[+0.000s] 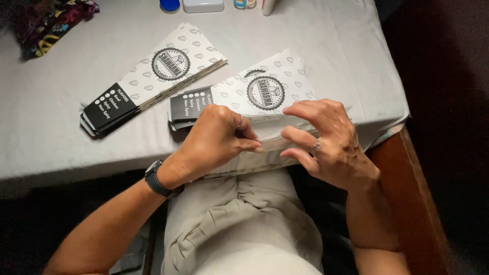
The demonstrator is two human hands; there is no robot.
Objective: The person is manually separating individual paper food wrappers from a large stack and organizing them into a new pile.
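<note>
Two stacks of long white paper sleeves with a round black emblem and a black end lie on a table covered in light grey cloth [61, 137]. The far stack [153, 76] lies diagonally at the left. The near stack [244, 97] lies by the table's front edge. My left hand [216, 140] is pinched on the edge of a sleeve at the bottom of the near stack. My right hand [328, 145], with a ring, has its fingers spread and curled, its fingertips touching the same stack's front right edge. A black watch [155, 178] sits on my left wrist.
A bundle of dark patterned cloth [48, 20] lies at the back left. A blue lid [169, 5], a white box [202, 5] and small bottles [254, 4] stand along the far edge. Brown wooden furniture [412, 198] is at the right, below the table corner.
</note>
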